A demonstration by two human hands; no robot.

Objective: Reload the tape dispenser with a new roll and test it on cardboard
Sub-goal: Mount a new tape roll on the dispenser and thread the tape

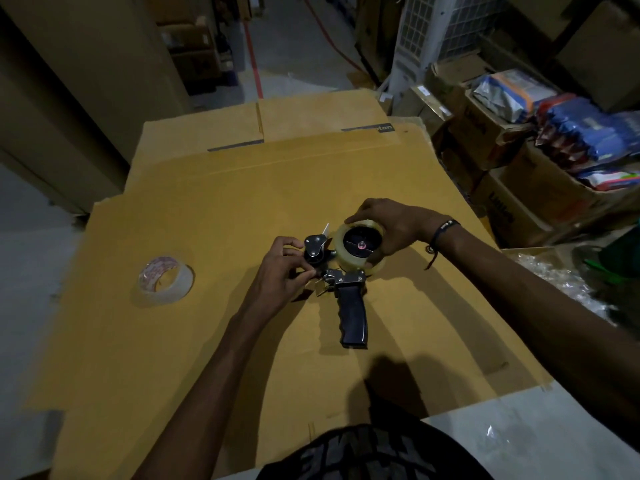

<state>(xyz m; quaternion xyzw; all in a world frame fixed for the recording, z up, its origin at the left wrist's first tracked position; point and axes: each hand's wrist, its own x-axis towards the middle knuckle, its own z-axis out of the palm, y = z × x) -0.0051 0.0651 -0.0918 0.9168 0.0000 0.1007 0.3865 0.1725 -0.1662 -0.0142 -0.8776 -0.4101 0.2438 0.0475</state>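
A black hand-held tape dispenser (351, 317) lies flat on a large sheet of brown cardboard (214, 216), its handle pointing toward me. A clear tape roll (356, 261) sits on the dispenser's hub. My right hand (388, 225) cups this roll from the far and right sides. My left hand (284, 271) pinches at the dispenser's front end, by the black roller and metal blade; whether a tape end lies between the fingers is too small to tell. A second clear roll (166, 279) with a printed core lies loose on the cardboard to the left.
More flattened cardboard (311, 112) lies beyond the sheet. Stacked boxes with packaged goods (571, 126) crowd the right side. Crumpled clear plastic (568, 282) lies near my right forearm. Tall cartons (69, 81) stand at the left. A grey floor aisle runs behind.
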